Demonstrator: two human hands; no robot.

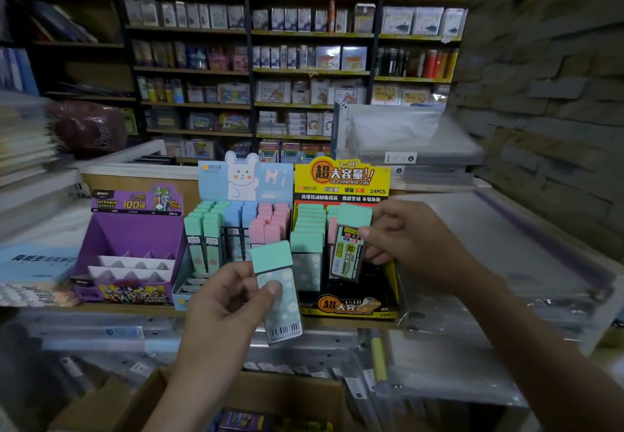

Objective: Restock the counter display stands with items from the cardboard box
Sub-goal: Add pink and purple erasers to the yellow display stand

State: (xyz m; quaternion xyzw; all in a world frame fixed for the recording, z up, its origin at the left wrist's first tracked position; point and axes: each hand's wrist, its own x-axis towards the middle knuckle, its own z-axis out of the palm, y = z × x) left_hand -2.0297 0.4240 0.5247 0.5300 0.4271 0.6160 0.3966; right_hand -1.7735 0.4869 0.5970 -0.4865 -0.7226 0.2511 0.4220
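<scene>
Left hand (pixel 229 300) grips mint-capped case (pixel 277 283), thumb covering print. Right hand (pixel 405 239) pinches second mint case (pixel 351 246) over yellow stand (pixel 341 175), hiding its edge. Cardboard box (pixel 158 398) cut off below, contents blurred.

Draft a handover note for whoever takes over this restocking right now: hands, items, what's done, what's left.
Left hand holds a floral case with a mint cap in front of the stands, not yet placed.
Right hand pinches a yellow-labelled case at the yellow stand.
Done: bunny stand and yellow stand look mostly filled.
Left: seat both cases. The purple stand shows bare slots. The cardboard box below holds more packs.
</scene>
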